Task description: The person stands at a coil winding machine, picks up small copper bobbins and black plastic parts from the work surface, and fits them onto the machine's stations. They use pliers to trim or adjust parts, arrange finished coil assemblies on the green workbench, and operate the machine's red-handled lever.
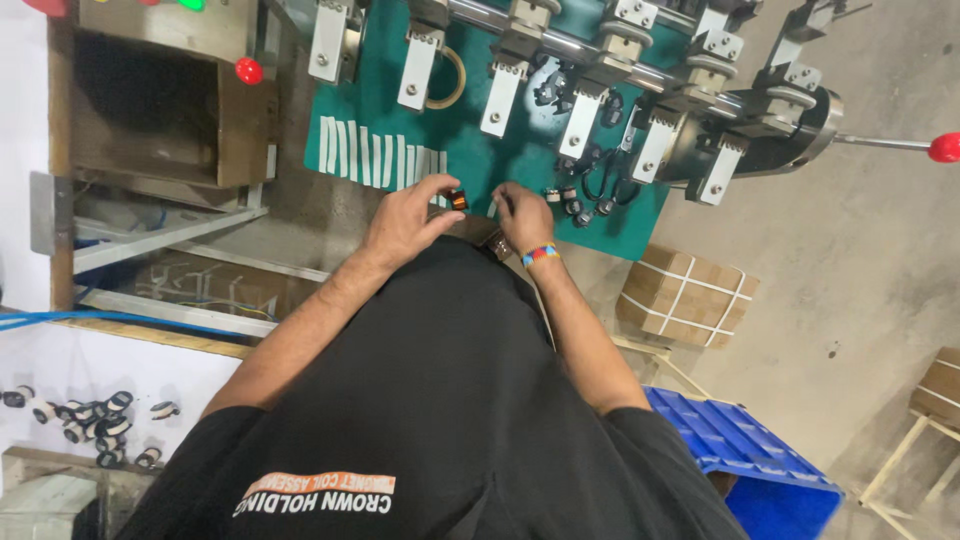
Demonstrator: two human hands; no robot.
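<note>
The left hand (408, 215) is pinching a small copper-wound coil (458, 200) between thumb and fingertips, holding it just above the near edge of the green mat (520, 160). The right hand (522, 213) is hovering just beside it, fingers curled together over a white tape strip (492, 209); whether they are gripping it cannot be told. More white strips (375, 158) are lying in a row toward the mat's left edge.
</note>
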